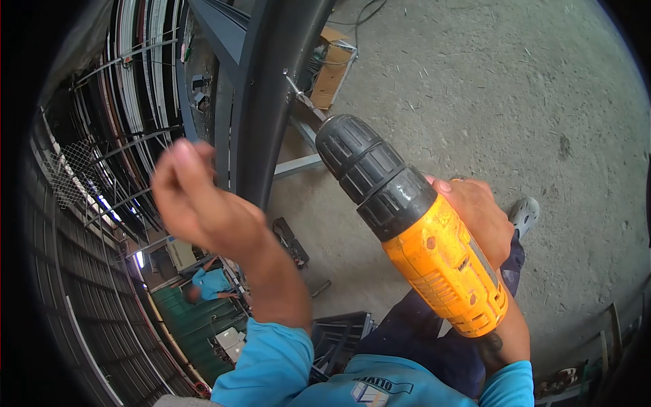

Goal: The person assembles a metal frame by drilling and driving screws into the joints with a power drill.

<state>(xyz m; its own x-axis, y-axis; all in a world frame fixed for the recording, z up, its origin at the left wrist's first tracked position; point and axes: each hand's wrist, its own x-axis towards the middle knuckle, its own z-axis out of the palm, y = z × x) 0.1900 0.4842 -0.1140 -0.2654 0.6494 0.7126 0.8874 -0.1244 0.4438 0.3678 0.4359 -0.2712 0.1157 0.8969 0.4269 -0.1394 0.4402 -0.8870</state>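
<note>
A yellow and black cordless drill (pixel 441 261) is gripped in my right hand (pixel 475 214), its chuck (pixel 349 146) pointing up and left. From the chuck a thin bit (pixel 308 104) reaches toward the dark metal beam (pixel 271 115), with a small silver screw (pixel 291 83) in line at its tip against the beam's face. My left hand (pixel 203 197) is raised left of the beam, slightly blurred, with thumb and fingers curled together. What those fingers hold, if anything, I cannot tell.
An open cardboard box (pixel 332 74) lies on the concrete floor (pixel 529 88) behind the beam. Racks of long metal profiles (pixel 139 68) stand at the left. Another person in a blue shirt (pixel 211 281) works at the lower left. A black tool case (pixel 291 242) lies below the beam.
</note>
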